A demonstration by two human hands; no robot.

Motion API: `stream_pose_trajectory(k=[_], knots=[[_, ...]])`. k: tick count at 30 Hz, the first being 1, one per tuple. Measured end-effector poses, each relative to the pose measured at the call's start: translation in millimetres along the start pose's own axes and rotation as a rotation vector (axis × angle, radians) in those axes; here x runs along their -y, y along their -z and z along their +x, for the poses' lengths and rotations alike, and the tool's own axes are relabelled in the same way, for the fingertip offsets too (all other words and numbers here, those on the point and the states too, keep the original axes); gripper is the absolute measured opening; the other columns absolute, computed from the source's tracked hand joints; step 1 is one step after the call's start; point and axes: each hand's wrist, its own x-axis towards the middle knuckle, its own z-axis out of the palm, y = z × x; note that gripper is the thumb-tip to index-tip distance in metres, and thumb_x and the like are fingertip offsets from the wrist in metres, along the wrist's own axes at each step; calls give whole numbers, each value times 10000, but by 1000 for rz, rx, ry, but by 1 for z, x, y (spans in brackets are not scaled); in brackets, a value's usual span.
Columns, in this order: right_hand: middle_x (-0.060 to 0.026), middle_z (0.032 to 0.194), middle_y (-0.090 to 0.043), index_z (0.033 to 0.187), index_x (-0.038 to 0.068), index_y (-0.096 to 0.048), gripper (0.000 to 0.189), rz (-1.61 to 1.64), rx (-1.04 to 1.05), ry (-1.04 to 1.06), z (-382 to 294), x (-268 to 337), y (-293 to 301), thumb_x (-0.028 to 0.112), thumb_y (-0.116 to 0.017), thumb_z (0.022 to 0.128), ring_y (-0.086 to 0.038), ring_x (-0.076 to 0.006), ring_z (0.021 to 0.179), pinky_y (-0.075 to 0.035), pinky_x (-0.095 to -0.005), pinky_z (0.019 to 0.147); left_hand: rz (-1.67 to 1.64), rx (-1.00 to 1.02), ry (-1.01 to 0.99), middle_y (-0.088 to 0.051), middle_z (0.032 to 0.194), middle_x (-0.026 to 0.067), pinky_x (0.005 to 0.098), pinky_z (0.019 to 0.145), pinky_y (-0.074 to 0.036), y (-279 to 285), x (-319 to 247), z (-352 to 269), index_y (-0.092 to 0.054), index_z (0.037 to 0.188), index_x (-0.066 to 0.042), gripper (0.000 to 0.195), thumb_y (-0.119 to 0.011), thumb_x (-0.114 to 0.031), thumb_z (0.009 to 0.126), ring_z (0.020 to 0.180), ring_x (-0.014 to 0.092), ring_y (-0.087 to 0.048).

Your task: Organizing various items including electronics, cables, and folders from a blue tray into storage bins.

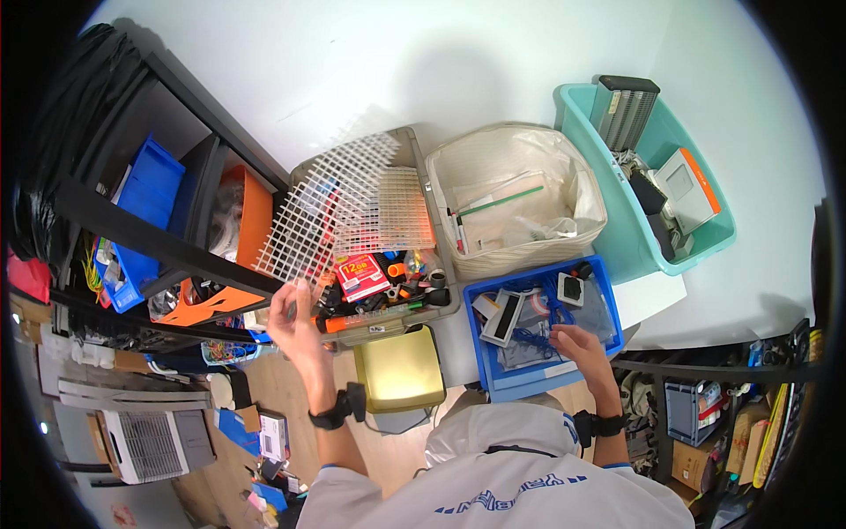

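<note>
My left hand (294, 321) is at the lower left corner of a white plastic grid panel (317, 205), pinching it between thumb and fingers. The panel is tilted and blurred, above a grey plastic bin (451, 291) that holds another white grid (406, 208), a red card packet (363, 276), and black and orange parts. My right hand (577, 344) is over the front right part of a blue plastic tray (486, 370), its fingers slightly curled near blue cables (535, 336). In the tray lie a white framed device (503, 317) and grey bags. Whether the right fingers touch anything cannot be told.
A cream fabric basket (529, 261) with markers and a green stick stands behind the blue tray. A teal bin (634, 244) of electronics is at the right. Black shelving (165, 244) borders the left. A yellow-green container (400, 370) sits before the grey bin.
</note>
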Motion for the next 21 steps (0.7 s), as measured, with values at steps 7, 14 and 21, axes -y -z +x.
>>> stream_pose_trajectory(k=[7,14,21], knots=[[-89,1185,-710,1313,0,-651,406,57,14,-24,2,-19,0,279,-664,1019,-668,-169,1082,-505,-290,935,-201,-257,470,-717,956,113,350,801,-620,-45,83,30,-651,1037,34,154,-704,-89,962,840,226,-727],[-86,1159,-716,1293,0,-657,414,103,38,-23,12,-36,-2,309,-662,1018,-672,-174,1098,-505,-300,944,-238,-284,698,-715,1060,114,411,813,-593,-63,125,57,-655,1118,-6,198,-712,-55,935,923,290,-726],[-106,1169,-712,1292,-4,-656,409,89,49,-37,8,-39,11,303,-657,1021,-677,-185,1080,-510,-314,960,-56,-120,760,-729,1054,114,406,800,-602,-74,143,60,-664,1133,1,243,-746,-45,909,932,269,-734]])
